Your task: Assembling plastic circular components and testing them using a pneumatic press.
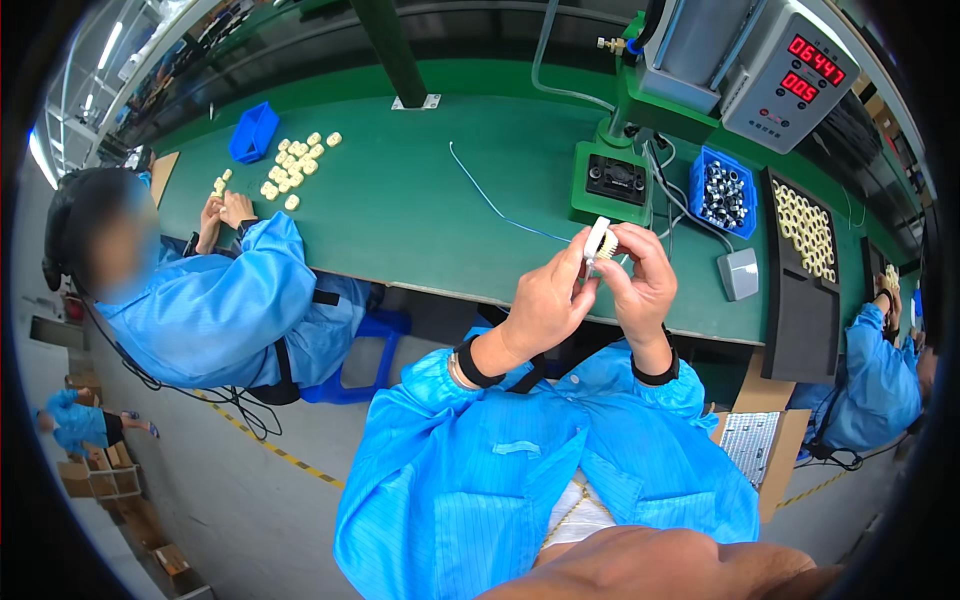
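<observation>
step: likely checking or fitting cream gear (pixel 607 244), before green press (pixel 612 180) | left hand (pixel 546 305), right hand (pixel 643 284): fingers clamped on gear | next: likely needs steady alignment

Factory workshop, green workbench (pixel 400 190), machine press (pixel 668 112)

One left hand (pixel 543 300) and one right hand (pixel 645 287) hold one cream toothed piece (pixel 606 244). One counter (pixel 420 220) carries two blue bins (pixel 254 132), one green press (pixel 660 108), one pale square box (pixel 739 275) and roughly twenty loose cream pieces (pixel 297 180); the metal parts (pixel 724 194) and cream rings (pixel 805 230) are too crowded to count. Three other people (pixel 205 310) show.
</observation>
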`<action>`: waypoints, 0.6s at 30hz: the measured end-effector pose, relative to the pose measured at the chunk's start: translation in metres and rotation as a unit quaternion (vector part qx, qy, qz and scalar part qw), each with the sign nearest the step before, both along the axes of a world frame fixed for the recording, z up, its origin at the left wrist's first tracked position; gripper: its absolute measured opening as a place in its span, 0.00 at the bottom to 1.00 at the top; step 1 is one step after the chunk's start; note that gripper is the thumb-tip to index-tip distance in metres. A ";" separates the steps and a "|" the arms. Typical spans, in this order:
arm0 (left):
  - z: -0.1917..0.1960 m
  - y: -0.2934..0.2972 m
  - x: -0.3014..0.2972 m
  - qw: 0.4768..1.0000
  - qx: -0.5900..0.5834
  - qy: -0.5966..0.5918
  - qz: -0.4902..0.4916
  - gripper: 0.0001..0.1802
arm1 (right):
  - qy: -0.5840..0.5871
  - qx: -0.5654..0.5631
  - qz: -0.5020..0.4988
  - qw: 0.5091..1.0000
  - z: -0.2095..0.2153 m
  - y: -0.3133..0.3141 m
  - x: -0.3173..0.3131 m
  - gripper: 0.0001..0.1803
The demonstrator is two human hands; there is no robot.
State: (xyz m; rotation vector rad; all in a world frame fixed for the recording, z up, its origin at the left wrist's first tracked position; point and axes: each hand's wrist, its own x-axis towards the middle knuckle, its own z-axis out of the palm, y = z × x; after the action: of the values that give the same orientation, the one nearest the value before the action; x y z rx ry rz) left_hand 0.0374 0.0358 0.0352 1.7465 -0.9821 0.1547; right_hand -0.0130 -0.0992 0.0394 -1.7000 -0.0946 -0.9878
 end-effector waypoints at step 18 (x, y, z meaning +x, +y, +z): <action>-0.003 0.003 -0.008 0.889 -0.144 0.381 -0.208 0.35 | -0.069 -0.174 -0.114 0.976 0.007 0.002 -0.008 0.27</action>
State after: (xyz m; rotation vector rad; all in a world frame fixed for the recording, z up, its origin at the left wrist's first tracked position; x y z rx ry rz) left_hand 0.0295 0.0384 0.0322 1.1224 -0.6661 -0.5980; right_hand -0.0205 -0.0969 0.0460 -1.9908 -0.1750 -1.3198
